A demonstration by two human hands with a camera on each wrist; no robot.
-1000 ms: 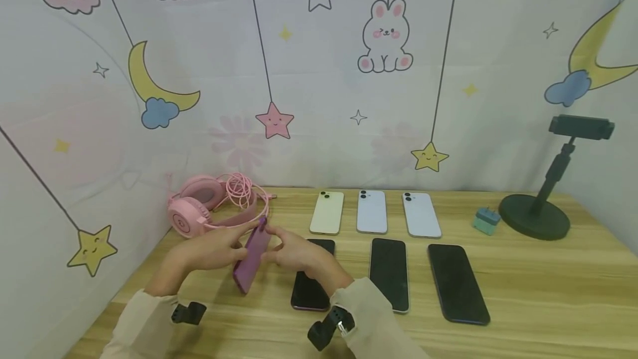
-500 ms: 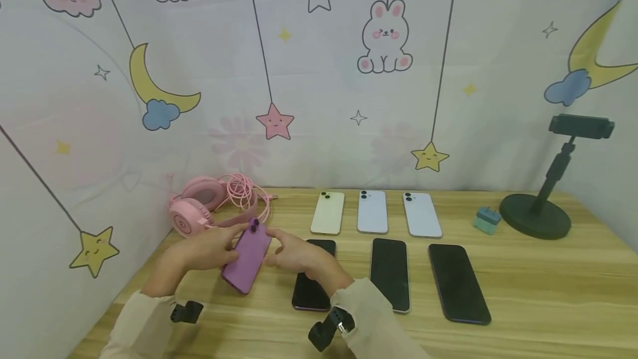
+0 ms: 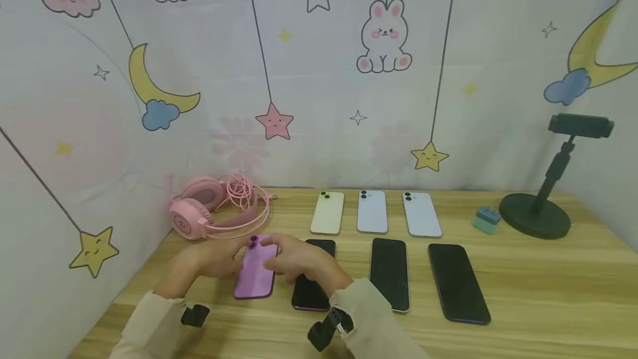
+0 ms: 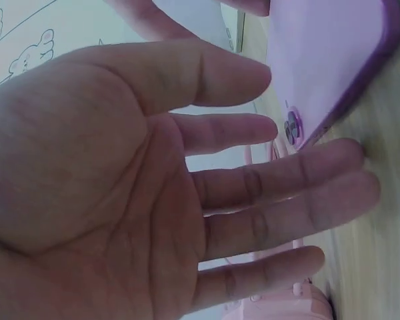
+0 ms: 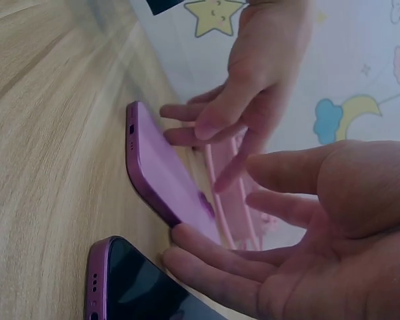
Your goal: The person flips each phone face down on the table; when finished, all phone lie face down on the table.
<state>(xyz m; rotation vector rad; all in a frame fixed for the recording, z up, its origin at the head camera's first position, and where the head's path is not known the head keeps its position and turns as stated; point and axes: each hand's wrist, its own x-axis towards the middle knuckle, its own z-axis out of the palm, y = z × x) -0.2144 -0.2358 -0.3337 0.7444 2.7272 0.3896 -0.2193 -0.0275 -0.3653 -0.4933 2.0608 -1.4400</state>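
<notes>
A person's two bare hands flank a purple phone (image 3: pixel 256 276) lying back up on the left part of a wooden counter (image 3: pixel 558 292), its camera end at the far side. The left hand (image 3: pixel 217 256) is at the phone's left edge, its fingers (image 4: pixel 293 223) extended and its thumb held apart from them. The right hand (image 3: pixel 294 256) is at the right edge, fingers also stretched out; whether any fingertip touches the phone cannot be told. Just to the right, partly hidden beneath the right hand and wrist, a purple-edged phone (image 3: pixel 310 295) lies screen up, with two dark-screened phones (image 3: pixel 389 276) farther right. Along the far side sit pink headphones (image 3: pixel 186 218), a pale yellow phone (image 3: pixel 327 213), two whitish phones (image 3: pixel 372 212), a plug (image 3: pixel 486 220) and a black stand (image 3: pixel 535 215).
</notes>
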